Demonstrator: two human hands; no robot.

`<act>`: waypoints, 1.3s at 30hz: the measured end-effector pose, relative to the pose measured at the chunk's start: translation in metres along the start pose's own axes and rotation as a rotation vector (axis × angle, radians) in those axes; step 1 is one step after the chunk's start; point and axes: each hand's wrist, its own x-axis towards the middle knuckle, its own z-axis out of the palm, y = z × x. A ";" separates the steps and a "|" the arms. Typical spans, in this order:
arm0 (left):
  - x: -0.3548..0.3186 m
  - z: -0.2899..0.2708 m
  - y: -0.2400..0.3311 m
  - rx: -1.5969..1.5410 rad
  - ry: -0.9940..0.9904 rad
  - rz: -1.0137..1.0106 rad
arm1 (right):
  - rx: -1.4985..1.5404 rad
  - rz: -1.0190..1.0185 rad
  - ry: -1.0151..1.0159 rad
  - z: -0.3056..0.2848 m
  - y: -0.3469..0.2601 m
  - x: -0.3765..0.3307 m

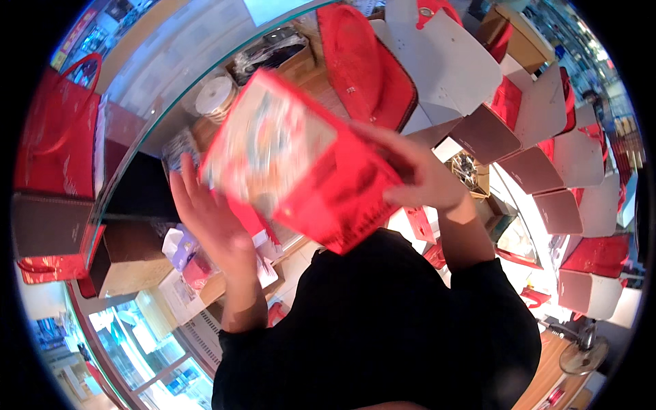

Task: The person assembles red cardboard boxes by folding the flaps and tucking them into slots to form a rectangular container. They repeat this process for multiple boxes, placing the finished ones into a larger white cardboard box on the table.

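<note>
A red box or packet (270,137) with a cream, colourfully printed panel is held up tilted in front of me, blurred by motion. My right hand (420,171) grips its right edge, fingers curled round the side. Beside its lower left edge is my left hand (212,219), fingers stretched out and apart; whether it touches the box I cannot tell. Behind the box are a white roll (215,96) and a carton of dark plastic-wrapped items (277,58).
Red bags (352,61) and open grey-and-brown boxes (495,130) line the far and right sides. A large red bag (58,137) stands at left, past a curved glass edge (171,96). A purple-and-white pack (179,249) lies near my left forearm. A small fan (584,352) is at lower right.
</note>
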 end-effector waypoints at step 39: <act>0.072 0.148 -0.057 0.480 -0.739 0.599 | -1.125 0.372 0.485 -0.174 -0.054 0.130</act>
